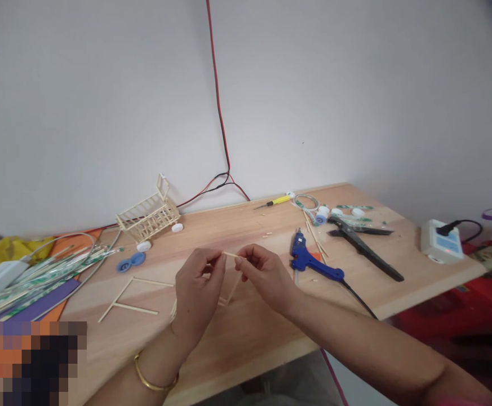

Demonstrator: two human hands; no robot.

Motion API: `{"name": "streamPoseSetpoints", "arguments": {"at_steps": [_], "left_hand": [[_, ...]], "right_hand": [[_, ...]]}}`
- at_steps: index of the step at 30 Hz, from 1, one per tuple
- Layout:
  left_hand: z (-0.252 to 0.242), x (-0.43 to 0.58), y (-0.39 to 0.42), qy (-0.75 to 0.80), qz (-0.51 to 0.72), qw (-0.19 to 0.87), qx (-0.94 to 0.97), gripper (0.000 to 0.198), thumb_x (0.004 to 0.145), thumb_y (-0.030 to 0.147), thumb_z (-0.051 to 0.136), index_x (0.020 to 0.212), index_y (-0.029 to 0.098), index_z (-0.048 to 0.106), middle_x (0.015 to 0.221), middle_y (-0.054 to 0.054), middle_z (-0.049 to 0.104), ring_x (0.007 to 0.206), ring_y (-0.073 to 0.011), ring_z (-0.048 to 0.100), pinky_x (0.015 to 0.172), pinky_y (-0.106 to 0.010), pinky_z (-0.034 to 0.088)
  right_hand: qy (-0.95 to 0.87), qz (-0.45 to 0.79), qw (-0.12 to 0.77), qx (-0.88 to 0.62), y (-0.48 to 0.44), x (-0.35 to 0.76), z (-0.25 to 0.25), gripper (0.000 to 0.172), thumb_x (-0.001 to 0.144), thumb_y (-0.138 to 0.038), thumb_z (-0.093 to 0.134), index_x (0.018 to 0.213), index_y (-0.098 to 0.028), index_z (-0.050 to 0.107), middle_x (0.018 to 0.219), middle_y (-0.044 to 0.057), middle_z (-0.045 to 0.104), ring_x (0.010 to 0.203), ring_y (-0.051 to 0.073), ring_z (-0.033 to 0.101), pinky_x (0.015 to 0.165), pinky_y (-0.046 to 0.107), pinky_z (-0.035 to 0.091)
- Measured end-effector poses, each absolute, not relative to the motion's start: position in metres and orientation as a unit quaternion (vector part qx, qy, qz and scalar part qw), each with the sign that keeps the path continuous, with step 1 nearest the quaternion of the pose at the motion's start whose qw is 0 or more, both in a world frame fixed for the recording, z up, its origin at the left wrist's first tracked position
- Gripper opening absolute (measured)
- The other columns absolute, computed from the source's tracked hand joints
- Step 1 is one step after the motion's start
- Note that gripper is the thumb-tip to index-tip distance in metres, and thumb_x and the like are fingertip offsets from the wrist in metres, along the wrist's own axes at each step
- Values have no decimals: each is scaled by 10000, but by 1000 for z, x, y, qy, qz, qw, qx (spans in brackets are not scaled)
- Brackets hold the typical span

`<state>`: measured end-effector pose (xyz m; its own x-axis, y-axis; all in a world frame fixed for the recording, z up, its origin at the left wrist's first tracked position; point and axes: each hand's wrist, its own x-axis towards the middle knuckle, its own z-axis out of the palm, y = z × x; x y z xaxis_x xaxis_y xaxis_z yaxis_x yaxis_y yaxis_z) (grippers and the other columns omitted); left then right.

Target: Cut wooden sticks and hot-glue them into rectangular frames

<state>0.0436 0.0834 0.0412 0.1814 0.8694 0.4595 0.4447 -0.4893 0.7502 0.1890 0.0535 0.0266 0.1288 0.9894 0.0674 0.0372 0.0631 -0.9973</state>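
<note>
My left hand and my right hand are raised over the middle of the wooden table. Between their pinched fingertips runs a thin wooden stick, one end in each hand. More joined sticks show below and between the hands; whether they are fixed to the held stick, I cannot tell. A flat frame of sticks lies to the left, partly hidden behind my left hand. Right of my hands rests a blue glue gun, its nozzle towards the wall.
A small stick cart with white cap wheels stands back left, near blue caps. Wrapped stick bundles cover the left side. A black-handled cutter, yellow screwdriver, white caps and power socket lie right.
</note>
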Motion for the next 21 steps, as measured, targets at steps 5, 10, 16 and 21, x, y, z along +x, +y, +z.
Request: {"name": "streamPoseSetpoints", "arguments": {"at_steps": [5,10,16,21], "left_hand": [[42,44,84,452,454,234,731,95,795,237,548,791,176,621,755,-7,633,686,-113,592,615,-205,476],[42,43,83,453,450,239,731,104,797,238,543,792,173,623,762,-15,636,692,-119,593,613,-208,474],[41,42,84,447,450,237,736,96,809,236,540,780,176,609,762,-10,620,699,-113,585,615,-203,474],[41,42,85,438,448,218,748,92,809,227,540,778,176,611,757,-11,617,698,-114,579,621,-208,470]], "right_hand": [[-486,440,541,-526,53,188,28,178,789,-353,570,773,-176,551,684,-16,564,570,91,492,549,224,418],[-482,442,539,-531,53,187,29,172,792,-345,566,770,-175,550,683,-12,567,575,93,492,554,226,420],[-504,422,535,-530,52,188,28,164,796,-337,559,763,-177,557,670,-15,554,595,101,488,559,228,415],[-513,412,533,-532,52,189,28,146,787,-319,562,753,-177,553,661,-21,537,599,102,484,554,224,402]]}}
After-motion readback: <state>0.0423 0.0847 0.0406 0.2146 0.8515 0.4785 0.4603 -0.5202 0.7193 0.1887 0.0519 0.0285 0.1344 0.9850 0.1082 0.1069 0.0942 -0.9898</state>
